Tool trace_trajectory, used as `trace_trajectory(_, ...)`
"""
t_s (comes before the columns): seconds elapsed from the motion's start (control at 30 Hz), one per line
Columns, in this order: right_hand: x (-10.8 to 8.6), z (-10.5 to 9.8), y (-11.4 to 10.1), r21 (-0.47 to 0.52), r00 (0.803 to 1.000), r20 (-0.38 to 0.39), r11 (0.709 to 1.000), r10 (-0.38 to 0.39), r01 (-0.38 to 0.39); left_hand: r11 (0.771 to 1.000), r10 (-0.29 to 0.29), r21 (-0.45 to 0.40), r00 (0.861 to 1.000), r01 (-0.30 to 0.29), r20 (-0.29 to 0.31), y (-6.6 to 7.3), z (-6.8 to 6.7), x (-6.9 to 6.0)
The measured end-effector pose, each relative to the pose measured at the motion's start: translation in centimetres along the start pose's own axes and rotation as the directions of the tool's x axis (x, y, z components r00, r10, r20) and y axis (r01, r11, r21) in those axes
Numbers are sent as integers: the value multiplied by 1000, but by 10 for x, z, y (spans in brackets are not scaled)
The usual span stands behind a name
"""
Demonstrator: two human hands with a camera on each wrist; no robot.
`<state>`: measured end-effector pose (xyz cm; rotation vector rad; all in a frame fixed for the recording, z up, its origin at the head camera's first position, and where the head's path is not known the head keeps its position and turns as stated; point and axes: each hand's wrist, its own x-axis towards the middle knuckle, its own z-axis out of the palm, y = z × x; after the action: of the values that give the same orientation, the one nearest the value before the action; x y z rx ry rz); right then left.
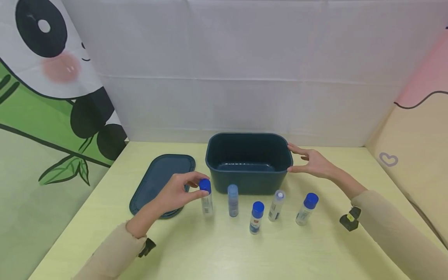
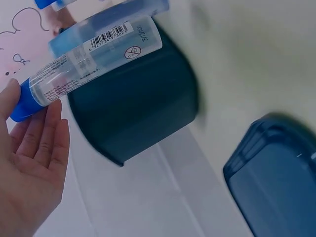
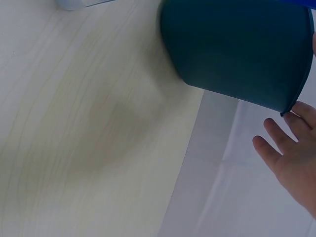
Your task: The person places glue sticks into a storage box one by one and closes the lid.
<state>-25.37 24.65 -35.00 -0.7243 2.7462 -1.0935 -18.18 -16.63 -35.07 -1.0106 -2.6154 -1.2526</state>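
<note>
In the head view, the left hand (image 1: 176, 191) pinches the blue cap of a clear plastic cylindrical tube (image 1: 207, 206), just left of four other slim plastic tubes (image 1: 255, 224) standing before a dark teal, deep rectangular bin (image 1: 247, 183); the right hand (image 1: 315, 163), thumb and fingers spread wide, touches the bin's right rim. A flat, dark blue, round-cornered panel (image 1: 162, 175) lies at left

In the left wrist view, thumb and fingers close on the cap; whether the tube's base touches the table (image 1: 224, 256) I cannot tell

In the right wrist view, extended fingertips (image 3: 296, 109) meet the rim
</note>
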Motion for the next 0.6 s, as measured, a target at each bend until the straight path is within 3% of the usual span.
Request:
trace_trajectory(0.1,1,0,2,5,1000,0,1000,-10,10,999,35,16,999,-34,-16,8,-11,10)
trace_trajectory(0.33,1,0,2,20,1000,3,1000,-23,23,998,49,37,997,-47,-58,30,-35,39)
trace_trajectory(0.6,1,1,3,-7,1000,5,1000,-26,26,998,54,-13,993,-56,-105,49,-47,84)
